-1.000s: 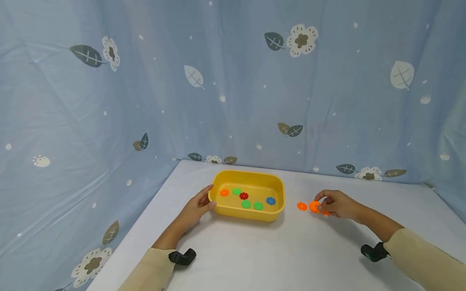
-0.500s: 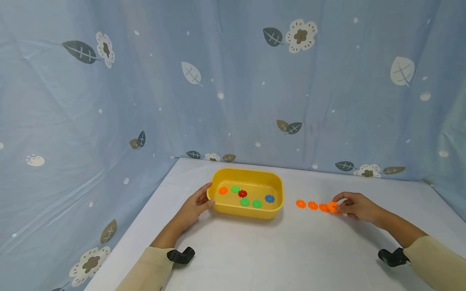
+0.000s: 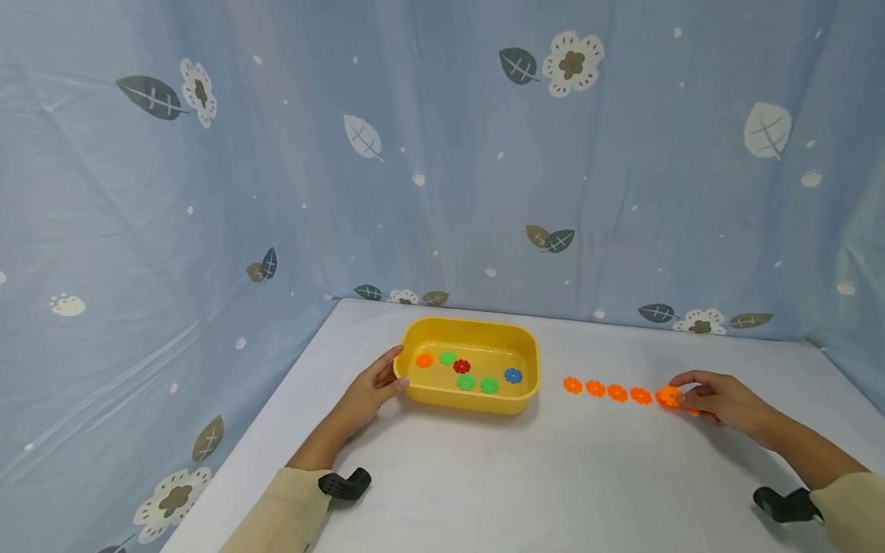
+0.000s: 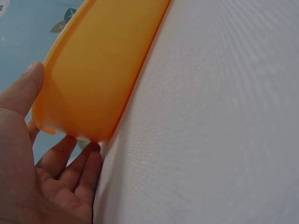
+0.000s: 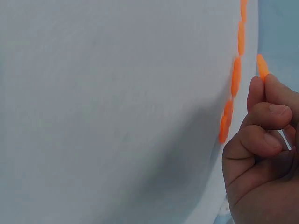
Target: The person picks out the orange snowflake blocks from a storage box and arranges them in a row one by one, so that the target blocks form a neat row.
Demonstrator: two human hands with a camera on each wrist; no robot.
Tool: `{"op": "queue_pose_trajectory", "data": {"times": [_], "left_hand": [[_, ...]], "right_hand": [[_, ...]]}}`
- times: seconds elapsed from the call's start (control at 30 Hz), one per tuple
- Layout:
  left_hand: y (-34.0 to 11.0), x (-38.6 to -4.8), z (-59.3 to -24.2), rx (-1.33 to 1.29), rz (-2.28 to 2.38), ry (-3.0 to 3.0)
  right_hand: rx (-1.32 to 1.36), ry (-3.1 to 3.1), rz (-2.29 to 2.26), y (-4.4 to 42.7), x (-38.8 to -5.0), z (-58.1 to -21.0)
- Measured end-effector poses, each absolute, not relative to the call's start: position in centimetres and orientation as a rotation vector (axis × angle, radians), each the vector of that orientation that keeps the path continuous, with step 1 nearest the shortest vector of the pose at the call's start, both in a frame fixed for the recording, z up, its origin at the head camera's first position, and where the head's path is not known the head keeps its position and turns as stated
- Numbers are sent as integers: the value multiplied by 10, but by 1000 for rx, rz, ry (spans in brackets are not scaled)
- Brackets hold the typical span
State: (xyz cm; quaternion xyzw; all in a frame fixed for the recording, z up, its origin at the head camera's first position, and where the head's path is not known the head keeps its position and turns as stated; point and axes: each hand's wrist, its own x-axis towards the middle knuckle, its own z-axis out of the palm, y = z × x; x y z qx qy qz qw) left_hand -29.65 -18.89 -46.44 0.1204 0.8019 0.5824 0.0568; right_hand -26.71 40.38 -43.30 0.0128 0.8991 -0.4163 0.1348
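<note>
A yellow plastic basin (image 3: pixel 456 401) stands on the table, and my left hand (image 3: pixel 369 394) holds its left end. The left wrist view shows the thumb against the rim and fingertips touching the basin's end wall (image 4: pixel 88 93). Farther right, my right hand (image 3: pixel 733 405) pinches an orange snowflake disc (image 3: pixel 668 395) between thumb and fingers. In the right wrist view this disc (image 5: pixel 262 65) is held edge-on, above the table. Below and to its left runs a row of orange snowflake discs (image 3: pixel 618 393); the discs nearest the hand are partly hidden.
Inside the basin lie several loose discs: an orange disc (image 3: pixel 425 360), green discs (image 3: pixel 466 382), a red disc (image 3: pixel 462 366) and a blue disc (image 3: pixel 513 375). A patterned blue curtain (image 3: pixel 456 153) hangs behind and left of the white table (image 3: pixel 525 476).
My right hand has moved right along the table, and more orange discs now lie in the row behind it. The left hand has stayed at the basin.
</note>
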Motion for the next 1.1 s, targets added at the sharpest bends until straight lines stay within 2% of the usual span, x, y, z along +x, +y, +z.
{"op": "queue_pose_trajectory", "data": {"times": [0.53, 1.1], "left_hand": [[-188, -296, -464, 370, 1756, 2435], [-188, -297, -465, 341, 1751, 2458]], "right_hand": [[279, 2622, -1137, 465, -262, -445], [306, 2658, -1050, 470, -265, -449]]}}
